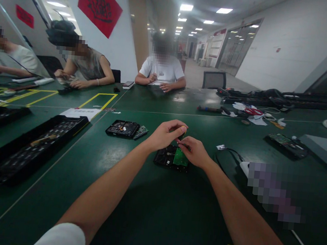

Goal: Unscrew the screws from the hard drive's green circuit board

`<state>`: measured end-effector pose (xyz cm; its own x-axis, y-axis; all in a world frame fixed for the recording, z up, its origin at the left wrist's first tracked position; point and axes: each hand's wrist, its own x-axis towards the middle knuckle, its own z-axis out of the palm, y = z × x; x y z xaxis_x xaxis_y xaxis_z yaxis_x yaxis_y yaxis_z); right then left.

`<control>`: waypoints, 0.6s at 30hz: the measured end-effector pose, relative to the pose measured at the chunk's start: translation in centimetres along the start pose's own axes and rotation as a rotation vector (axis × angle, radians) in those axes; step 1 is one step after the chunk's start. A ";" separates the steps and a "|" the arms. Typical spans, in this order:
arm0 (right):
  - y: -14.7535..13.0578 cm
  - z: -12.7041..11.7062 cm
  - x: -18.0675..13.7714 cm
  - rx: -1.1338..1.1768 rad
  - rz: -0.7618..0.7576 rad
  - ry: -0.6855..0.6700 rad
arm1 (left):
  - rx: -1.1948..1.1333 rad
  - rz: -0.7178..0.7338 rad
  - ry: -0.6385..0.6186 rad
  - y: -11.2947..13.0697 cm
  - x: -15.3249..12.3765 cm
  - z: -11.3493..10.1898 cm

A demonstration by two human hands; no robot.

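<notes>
My left hand (166,133) and my right hand (194,151) meet just above a black hard drive (168,157) with a green circuit board (181,158) on it, lying on the green table (149,206). Both hands are closed in a pinch around a small dark object between the fingertips; I cannot make out what it is. A second opened hard drive (122,128) with a loose green board (141,132) beside it lies further away to the left.
Long black trays (30,148) lie at the left. A black cable (229,156) and a white adapter sit right of my hands. More boards (285,144), red scissors (253,111) and tools lie at the far right. Other people sit across the table.
</notes>
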<state>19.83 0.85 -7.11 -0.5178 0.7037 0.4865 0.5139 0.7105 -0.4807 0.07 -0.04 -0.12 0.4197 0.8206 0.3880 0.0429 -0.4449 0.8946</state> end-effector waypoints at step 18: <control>2.9 -0.5 -0.8 -0.041 0.266 -0.025 | -0.215 -0.088 0.091 -0.7 0.3 0.1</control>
<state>22.06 2.33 -8.57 -0.3774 0.8660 0.3281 0.6611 0.5000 -0.5593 0.25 0.53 -0.66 0.3394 0.8861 0.3158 -0.1224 -0.2913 0.9488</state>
